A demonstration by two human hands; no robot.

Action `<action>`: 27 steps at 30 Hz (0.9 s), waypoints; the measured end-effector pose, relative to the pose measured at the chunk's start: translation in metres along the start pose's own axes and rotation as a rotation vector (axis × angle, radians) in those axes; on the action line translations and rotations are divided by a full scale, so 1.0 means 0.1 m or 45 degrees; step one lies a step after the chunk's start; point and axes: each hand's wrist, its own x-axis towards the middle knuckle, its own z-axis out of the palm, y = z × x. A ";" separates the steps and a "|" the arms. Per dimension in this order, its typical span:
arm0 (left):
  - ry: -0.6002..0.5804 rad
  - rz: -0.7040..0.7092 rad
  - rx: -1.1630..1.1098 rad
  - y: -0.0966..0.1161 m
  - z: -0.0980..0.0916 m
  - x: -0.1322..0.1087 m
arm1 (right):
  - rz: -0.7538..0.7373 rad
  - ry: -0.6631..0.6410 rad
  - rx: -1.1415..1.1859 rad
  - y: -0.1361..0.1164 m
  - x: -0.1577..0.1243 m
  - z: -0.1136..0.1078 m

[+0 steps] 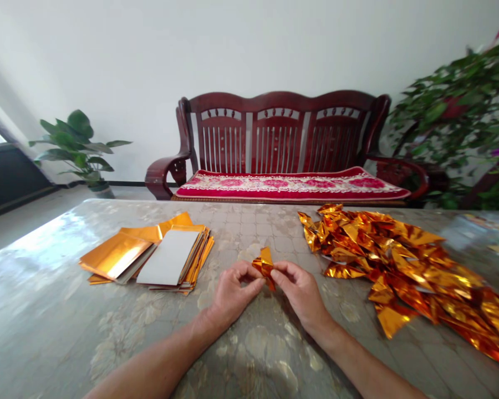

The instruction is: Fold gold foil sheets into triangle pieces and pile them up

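Note:
Between my two hands is a small folded piece of gold foil paper (266,261), held just above the table. My left hand (237,285) pinches its left side with thumb and forefinger. On the other side, my right hand (297,288) grips the right edge the same way. To the left lies a stack of flat foil sheets (120,252), gold on one face, with a grey-white sheet (168,257) on top. A heap of folded gold foil pieces (403,257) spreads over the right of the table.
The table (149,343) has a glossy, flower-patterned cover. Behind it stands a dark red wooden bench (276,105) with a red and white cushion (291,185). Potted plants (79,147) flank the bench. A clear plastic package (478,230) lies at the table's far right.

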 end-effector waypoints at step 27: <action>0.214 -0.216 -0.303 0.02 0.15 0.02 | 0.175 -0.060 0.232 -0.03 -0.03 0.09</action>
